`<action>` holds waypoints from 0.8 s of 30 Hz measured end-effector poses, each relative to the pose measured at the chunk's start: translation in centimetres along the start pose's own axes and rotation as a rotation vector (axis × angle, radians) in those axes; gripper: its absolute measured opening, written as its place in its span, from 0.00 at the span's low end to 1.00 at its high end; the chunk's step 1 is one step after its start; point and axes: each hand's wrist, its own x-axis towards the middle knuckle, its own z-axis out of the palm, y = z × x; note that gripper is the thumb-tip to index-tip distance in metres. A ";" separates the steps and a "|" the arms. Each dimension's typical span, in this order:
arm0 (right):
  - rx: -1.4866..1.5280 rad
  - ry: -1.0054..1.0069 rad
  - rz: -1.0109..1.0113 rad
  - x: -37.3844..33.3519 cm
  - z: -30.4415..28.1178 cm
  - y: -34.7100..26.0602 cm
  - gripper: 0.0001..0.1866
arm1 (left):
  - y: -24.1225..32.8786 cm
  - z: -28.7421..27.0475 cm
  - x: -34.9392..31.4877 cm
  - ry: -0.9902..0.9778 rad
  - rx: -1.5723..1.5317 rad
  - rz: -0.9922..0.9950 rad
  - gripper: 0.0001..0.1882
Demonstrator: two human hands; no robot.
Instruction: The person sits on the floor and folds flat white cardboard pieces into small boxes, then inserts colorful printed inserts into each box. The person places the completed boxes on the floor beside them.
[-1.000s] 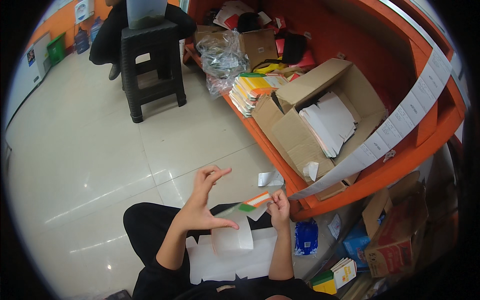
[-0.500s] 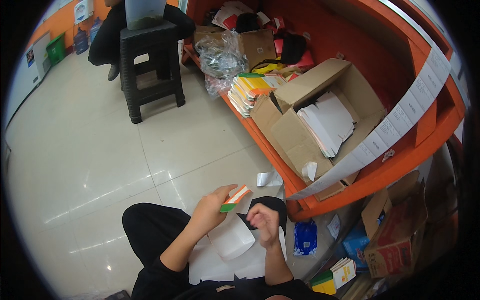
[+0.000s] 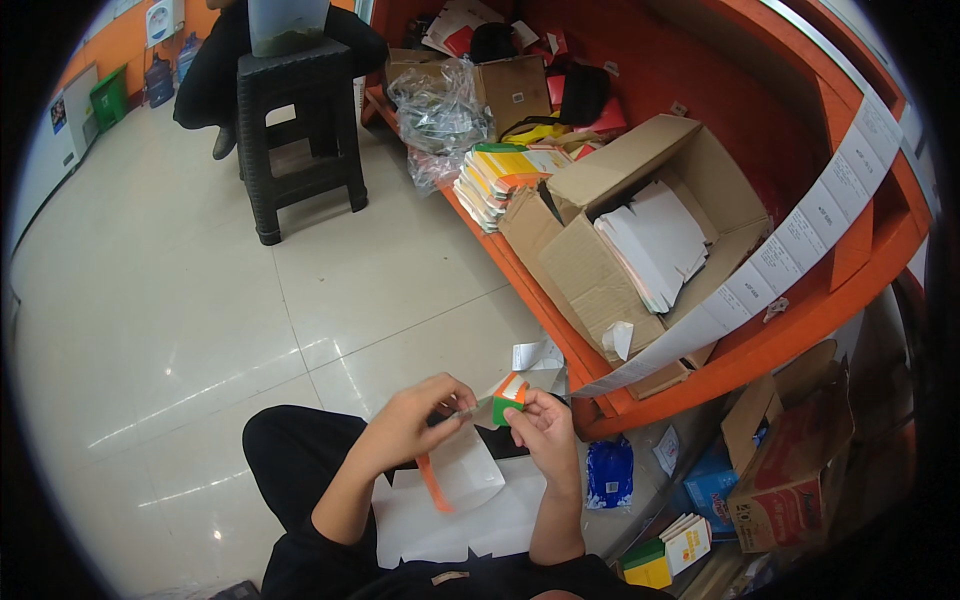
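Note:
A partly folded paper food box (image 3: 472, 472), white inside with orange and green print outside, is held over my lap. My right hand (image 3: 546, 432) pinches its green and orange corner between thumb and fingers. At the box's far left edge, my left hand (image 3: 418, 418) has its thumb and fingers closed on the card; the fingertips partly hide the spot. Beneath the box, flat white card sheets (image 3: 405, 525) with notched edges lie across my lap.
On the orange shelf (image 3: 850, 300), an open cardboard box (image 3: 590, 280) holds white card blanks (image 3: 655, 245) beside a stack of printed cartons (image 3: 495, 190). A long label strip (image 3: 800, 245) drapes over its edge. Right of me lie a blue packet (image 3: 610, 475) and a red carton (image 3: 785, 510). A black stool (image 3: 300, 130) stands ahead.
My right hand has moved up and taken hold of the box's green and orange corner. My left hand has shifted its grip, and an orange-edged side of the box now shows below it.

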 end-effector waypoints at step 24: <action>-0.099 0.252 -0.484 0.0 2.9 3.6 0.06 | 1.2 2.5 0.4 0.285 -0.173 -0.024 0.08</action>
